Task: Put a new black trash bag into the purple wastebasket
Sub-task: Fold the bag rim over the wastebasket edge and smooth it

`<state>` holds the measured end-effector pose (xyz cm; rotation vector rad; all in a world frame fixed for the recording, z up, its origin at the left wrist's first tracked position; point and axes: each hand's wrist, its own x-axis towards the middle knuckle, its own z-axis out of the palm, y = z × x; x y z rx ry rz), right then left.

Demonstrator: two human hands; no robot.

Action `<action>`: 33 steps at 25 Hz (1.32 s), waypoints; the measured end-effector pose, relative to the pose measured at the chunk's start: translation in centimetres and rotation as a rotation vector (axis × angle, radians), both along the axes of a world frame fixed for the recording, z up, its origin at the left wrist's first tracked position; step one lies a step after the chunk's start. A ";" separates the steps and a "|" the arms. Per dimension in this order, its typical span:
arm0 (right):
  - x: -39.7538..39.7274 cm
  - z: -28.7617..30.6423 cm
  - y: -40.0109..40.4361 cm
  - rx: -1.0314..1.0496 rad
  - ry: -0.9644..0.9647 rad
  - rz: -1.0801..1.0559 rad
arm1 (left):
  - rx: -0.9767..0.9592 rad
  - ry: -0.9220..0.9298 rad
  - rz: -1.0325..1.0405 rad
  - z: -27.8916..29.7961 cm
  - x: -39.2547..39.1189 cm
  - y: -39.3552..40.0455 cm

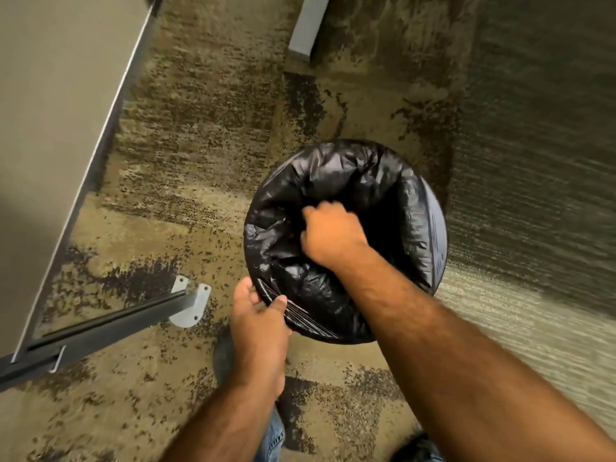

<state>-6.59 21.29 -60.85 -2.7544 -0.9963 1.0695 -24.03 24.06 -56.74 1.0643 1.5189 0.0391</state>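
A black trash bag (393, 195) covers the round wastebasket on the carpet, its edge folded over the rim all the way around, so no purple shows except perhaps a dark strip at the right side (439, 228). My left hand (258, 325) pinches the bag's stretched edge at the near-left rim. My right hand (330, 233) is a closed fist inside the opening, pressed down against the crumpled bag; whether it grips any plastic I cannot tell.
A grey partition panel (50, 128) with a dark metal frame stands at the left, its foot bracket (191, 305) bolted to the mottled carpet close to the basket. A pale post (308, 25) rises at the top. My jeans and a dark shoe (416, 448) are below.
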 end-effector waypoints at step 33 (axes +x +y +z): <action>8.4 7.7 -35.9 0.662 -0.198 -1.375 | -0.007 -0.384 -0.280 1.5 17.5 -14.0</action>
